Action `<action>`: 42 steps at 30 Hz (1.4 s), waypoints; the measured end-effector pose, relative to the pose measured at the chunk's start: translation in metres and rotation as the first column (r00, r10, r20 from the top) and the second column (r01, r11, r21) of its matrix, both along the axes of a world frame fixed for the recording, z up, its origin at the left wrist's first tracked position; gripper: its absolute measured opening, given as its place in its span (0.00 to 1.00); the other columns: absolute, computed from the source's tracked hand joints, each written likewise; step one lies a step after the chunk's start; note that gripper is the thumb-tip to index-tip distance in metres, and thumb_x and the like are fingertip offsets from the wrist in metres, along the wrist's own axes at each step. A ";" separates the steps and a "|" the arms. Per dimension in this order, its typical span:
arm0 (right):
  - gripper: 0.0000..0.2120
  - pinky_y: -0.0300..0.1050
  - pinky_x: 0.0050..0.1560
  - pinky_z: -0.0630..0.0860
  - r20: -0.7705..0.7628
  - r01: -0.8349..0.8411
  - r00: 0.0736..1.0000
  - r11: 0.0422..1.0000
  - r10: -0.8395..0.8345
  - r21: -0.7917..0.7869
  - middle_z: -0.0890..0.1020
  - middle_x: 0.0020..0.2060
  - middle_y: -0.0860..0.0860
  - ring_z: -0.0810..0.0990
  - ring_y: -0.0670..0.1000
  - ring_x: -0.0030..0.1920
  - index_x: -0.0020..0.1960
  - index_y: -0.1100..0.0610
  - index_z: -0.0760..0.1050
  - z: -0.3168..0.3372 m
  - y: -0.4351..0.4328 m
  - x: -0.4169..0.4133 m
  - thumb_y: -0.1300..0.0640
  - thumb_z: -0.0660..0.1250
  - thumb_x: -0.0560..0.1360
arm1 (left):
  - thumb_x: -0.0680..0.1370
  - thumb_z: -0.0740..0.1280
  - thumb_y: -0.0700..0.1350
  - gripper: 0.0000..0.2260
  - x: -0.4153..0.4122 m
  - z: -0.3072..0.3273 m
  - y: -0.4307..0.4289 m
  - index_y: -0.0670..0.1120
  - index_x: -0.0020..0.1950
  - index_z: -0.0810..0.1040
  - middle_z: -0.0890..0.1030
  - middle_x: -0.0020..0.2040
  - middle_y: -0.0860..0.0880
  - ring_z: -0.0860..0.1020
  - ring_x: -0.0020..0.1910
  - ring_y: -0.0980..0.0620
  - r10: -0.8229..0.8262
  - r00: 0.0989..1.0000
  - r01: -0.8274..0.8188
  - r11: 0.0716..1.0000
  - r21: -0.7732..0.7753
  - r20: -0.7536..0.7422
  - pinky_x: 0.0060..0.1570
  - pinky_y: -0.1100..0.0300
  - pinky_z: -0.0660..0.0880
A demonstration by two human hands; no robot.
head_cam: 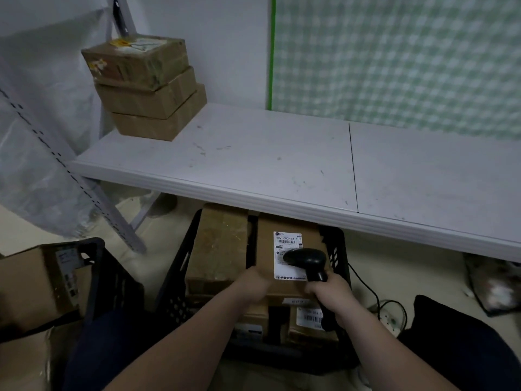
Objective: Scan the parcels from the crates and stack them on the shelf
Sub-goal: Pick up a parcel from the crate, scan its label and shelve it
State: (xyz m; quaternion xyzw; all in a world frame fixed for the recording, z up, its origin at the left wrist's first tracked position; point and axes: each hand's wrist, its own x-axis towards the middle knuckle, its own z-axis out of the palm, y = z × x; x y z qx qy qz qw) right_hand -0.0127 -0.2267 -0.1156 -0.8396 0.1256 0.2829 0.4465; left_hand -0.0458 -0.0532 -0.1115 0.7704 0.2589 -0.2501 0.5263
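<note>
My right hand [331, 292] curls round the handle of the smooth black plastic scanner [306, 258], its rounded head over the white label [287, 242] of a flat brown cardboard parcel [265, 246]. My left hand [253, 280] grips that parcel's near edge. The parcel lies in the black lattice-walled crate [180, 266], below the scuffed white shelf [253, 159], where three taped boxes [146, 88] are stacked.

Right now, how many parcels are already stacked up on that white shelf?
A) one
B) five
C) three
C: three brown parcels sit one on top of another in a single pile at the left end of the shelf.
</note>
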 end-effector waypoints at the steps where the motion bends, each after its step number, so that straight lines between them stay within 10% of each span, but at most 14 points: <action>1: 0.08 0.42 0.36 0.70 0.002 -0.002 1.000 1.000 0.002 -0.014 0.78 0.41 0.52 0.76 0.50 0.41 0.46 0.53 0.73 -0.001 -0.002 -0.001 0.62 0.69 0.71 | 0.79 0.65 0.42 0.10 -0.001 -0.002 -0.001 0.43 0.60 0.74 0.78 0.53 0.48 0.77 0.52 0.50 0.035 0.999 -0.036 0.999 -0.009 -0.033 0.53 0.56 0.76; 11: 0.06 0.48 0.44 0.76 0.187 0.094 0.980 0.990 -0.074 -0.104 0.80 0.41 0.52 0.79 0.53 0.42 0.45 0.53 0.76 0.034 -0.020 -0.004 0.58 0.69 0.69 | 0.72 0.68 0.59 0.23 -0.009 0.007 -0.009 0.49 0.62 0.74 0.74 0.61 0.44 0.76 0.57 0.43 0.377 0.923 -0.384 0.905 -0.184 -0.073 0.53 0.46 0.77; 18: 0.06 0.43 0.39 0.72 0.287 0.049 0.958 0.979 0.009 -0.196 0.80 0.41 0.51 0.78 0.54 0.43 0.46 0.53 0.76 0.066 -0.025 -0.010 0.55 0.68 0.70 | 0.79 0.64 0.49 0.13 -0.026 0.022 -0.014 0.43 0.59 0.75 0.79 0.54 0.40 0.79 0.52 0.39 0.529 0.837 -0.548 0.803 -0.234 -0.144 0.54 0.41 0.77; 25: 0.02 0.48 0.45 0.77 0.349 0.105 0.935 0.990 -0.064 -0.098 0.81 0.38 0.52 0.79 0.55 0.43 0.39 0.54 0.76 0.084 -0.031 -0.021 0.57 0.69 0.68 | 0.75 0.69 0.49 0.16 -0.050 0.052 -0.007 0.40 0.56 0.74 0.79 0.49 0.37 0.79 0.47 0.39 0.481 0.833 -0.552 0.712 -0.434 -0.273 0.49 0.43 0.78; 33: 0.01 0.43 0.34 0.72 0.273 0.084 0.950 0.965 -0.152 0.247 0.80 0.31 0.54 0.76 0.49 0.30 0.39 0.60 0.77 0.129 -0.026 -0.027 0.64 0.68 0.68 | 0.76 0.62 0.52 0.13 -0.066 0.090 0.034 0.43 0.48 0.77 0.82 0.34 0.42 0.79 0.39 0.43 0.389 0.917 -0.382 0.800 -0.462 -0.084 0.39 0.52 0.75; 42: 0.06 0.45 0.37 0.73 0.341 -0.124 0.940 0.918 -0.013 0.377 0.81 0.36 0.53 0.77 0.51 0.34 0.49 0.59 0.77 0.154 0.000 -0.035 0.60 0.70 0.73 | 0.73 0.61 0.41 0.16 -0.079 0.116 0.075 0.43 0.60 0.75 0.81 0.54 0.39 0.78 0.55 0.38 0.577 0.808 -0.340 0.623 -0.704 0.120 0.59 0.36 0.71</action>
